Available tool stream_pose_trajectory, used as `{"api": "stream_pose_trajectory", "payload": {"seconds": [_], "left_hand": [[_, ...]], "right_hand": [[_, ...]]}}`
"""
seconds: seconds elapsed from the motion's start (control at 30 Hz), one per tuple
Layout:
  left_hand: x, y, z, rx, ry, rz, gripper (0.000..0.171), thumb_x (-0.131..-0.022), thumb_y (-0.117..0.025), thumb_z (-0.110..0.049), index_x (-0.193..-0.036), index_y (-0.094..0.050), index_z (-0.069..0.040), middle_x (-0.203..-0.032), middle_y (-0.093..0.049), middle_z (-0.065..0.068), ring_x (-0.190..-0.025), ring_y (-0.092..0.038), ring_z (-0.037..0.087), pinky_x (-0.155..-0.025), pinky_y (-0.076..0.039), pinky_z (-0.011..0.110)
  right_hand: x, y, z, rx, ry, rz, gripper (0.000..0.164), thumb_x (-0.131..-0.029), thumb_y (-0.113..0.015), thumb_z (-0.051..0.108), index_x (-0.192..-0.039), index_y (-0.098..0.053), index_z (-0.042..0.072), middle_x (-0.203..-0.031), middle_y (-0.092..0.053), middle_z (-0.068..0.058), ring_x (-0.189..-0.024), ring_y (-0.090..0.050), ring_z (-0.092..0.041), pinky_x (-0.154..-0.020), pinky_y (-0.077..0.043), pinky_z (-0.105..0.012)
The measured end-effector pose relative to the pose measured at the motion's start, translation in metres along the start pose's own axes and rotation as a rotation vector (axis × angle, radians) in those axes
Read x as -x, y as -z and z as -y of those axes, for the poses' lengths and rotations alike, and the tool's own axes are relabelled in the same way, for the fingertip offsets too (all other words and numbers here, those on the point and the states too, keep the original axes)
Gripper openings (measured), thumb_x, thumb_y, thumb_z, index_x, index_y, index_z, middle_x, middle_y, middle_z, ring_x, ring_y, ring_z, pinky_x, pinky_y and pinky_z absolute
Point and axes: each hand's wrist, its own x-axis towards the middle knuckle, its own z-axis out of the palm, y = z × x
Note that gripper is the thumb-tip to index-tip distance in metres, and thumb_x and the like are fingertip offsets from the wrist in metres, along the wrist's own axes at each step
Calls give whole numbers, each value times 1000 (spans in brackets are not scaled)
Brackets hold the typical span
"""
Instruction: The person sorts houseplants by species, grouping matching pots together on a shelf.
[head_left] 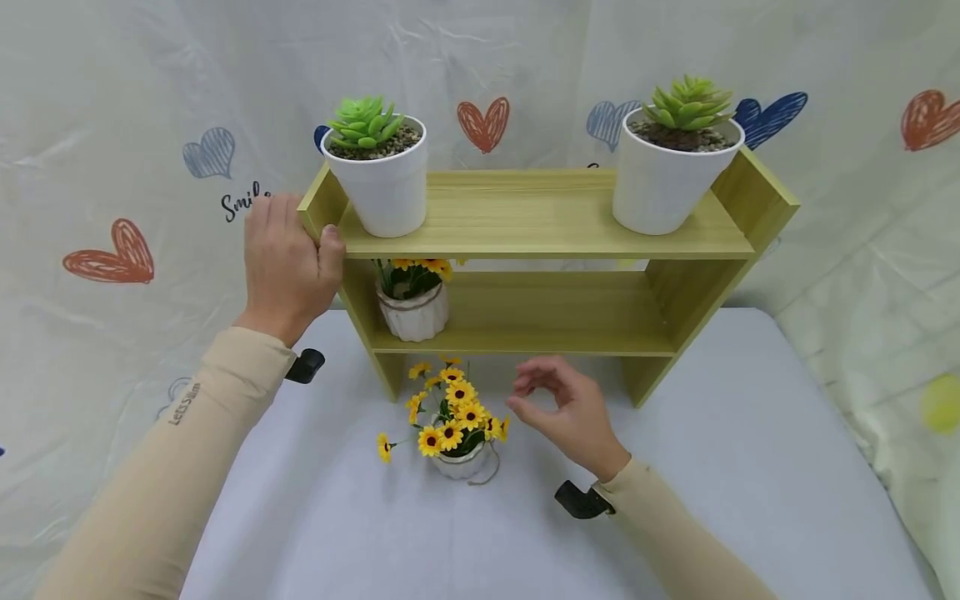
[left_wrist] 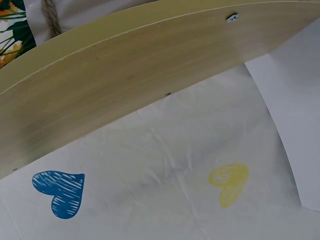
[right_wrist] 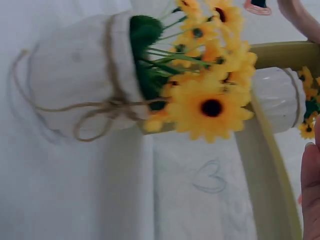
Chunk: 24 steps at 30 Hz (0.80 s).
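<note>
My left hand grips the upper left corner of a small wooden shelf, its thumb over the front edge. The left wrist view shows the shelf's outer side panel. My right hand is in front of the shelf with fingers bent, a gap between thumb and fingertips, and nothing held. Just left of it, a white pot with yellow artificial sunflowers and a twine bow stands on the table before the shelf. A similar white flower pot sits at the left of the middle board.
On the top board stand two white pots with green succulents, one succulent pot at the left and another succulent pot at the right. A white cloth covers the table. A curtain printed with hearts hangs behind.
</note>
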Motion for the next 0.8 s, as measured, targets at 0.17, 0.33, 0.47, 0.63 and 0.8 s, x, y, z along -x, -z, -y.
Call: {"api": "stream_pose_trajectory", "payload": {"seconds": [0.17, 0.33, 0.47, 0.63, 0.8], "left_hand": [[-1, 1, 0, 0, 6, -6, 45, -94, -29, -34, -95, -50, 6, -91, -47, 25, -91, -40, 42, -85, -30, 52], [-2, 1, 0, -12, 1, -9, 44, -95, -30, -33, -96, -51, 5, -92, -48, 25, -91, -40, 43, -84, -30, 51], [-1, -1, 0, -3, 11, -11, 43, -94, -31, -34, -95, -50, 5, -92, -48, 25, -90, -39, 42, -84, -29, 51], [0, -3, 0, -2, 7, -14, 42, -94, -31, -33, -95, -50, 4, -91, -48, 25, -90, -39, 43, -84, -29, 51], [0, -5, 0, 9, 11, -33, 46, -94, -29, -35, -95, -51, 6, -91, -48, 25, -90, -40, 43, -84, -29, 51]], "right_hand": [[23, -7, -20, -42, -20, -26, 37, -80, -78, -9, -113, -66, 4, -98, -70, -14, -90, -69, -8, -85, -58, -21], [40, -17, -41, -91, -121, -88, 26, -84, -76, -8, -107, -67, 0, -98, -69, -17, -89, -68, -7, -84, -58, -21], [49, -24, -56, -132, -168, -53, 27, -85, -74, -7, -111, -65, -3, -103, -67, -19, -92, -67, -8, -85, -58, -21], [56, -31, -73, -259, -131, 27, 50, -80, -75, -11, -125, -56, -8, -120, -60, -24, -107, -66, -17, -93, -56, -23], [60, -40, -84, -315, -178, 86, 82, -75, -85, -2, -145, -42, -4, -143, -50, -21, -126, -56, -10, -106, -48, -22]]}}
